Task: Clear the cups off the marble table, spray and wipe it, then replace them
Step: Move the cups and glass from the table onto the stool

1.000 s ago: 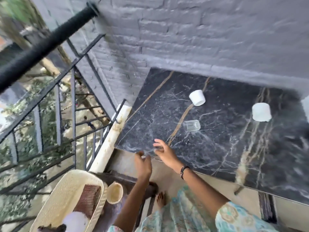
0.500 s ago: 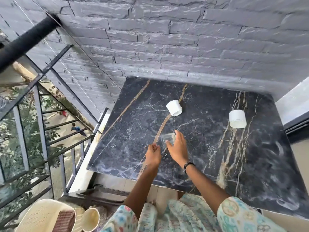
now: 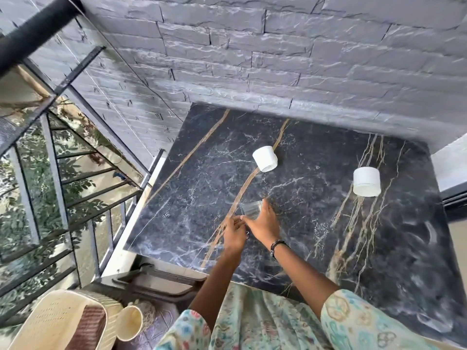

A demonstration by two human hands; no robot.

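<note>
Since half a second ago your right hand has closed further round the clear glass cup, and your left hand has come in until its fingertips meet the right hand at the cup's near side; a second ago both hands were only at the tabletop's near edge, well short of the cup. Your right hand's fingers now curl over the cup's right side with the thumb on its near side, so it grips the glass. Your left hand's fingers are bent and reach toward the cup's near rim, but motion blur keeps you from telling whether they actually pinch it or just touch your other hand. The glass cup sits near the middle of the black marble tabletop, beside a tan vein, and appears tilted, its long axis leaning away from you toward the wall; whether its base is on the stone or lifted cannot be told. Two white cups have kept their places: one white cup farther back on the same vein, its long axis leaning up and to the left, and another white cup well to the right, standing about upright. Down at your lower left, a cream basket and a cream mug lie below the tabletop, beside the metal railing.
</note>
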